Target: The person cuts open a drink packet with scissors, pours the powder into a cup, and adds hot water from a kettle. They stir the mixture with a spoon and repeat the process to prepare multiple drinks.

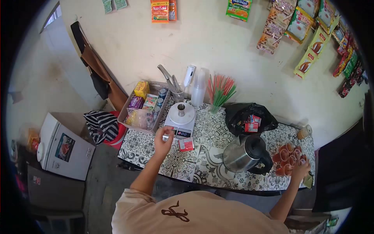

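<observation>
My left hand (163,142) is over the front left corner of the white kitchen scale (187,117), fingers curled. A small pale thing shows at its fingers; I cannot make out what it is. On the scale's round plate stands a small metal measuring cup (181,109). A red and white sachet (186,144) lies just right of this hand. At the table's right end, my right hand (300,171) is closed around a clear plastic cup (303,160) at the edge of a cluster of several cups with reddish-brown contents (284,156). Its fingertips are partly hidden.
A steel electric kettle (237,156) stands between my hands. Behind it, a black plastic bag (237,117) holds red sachets. Red and green straws (221,89), stacked cups (198,87) and a basket of packets (132,124) line the wall. A glass (304,132) stands far right.
</observation>
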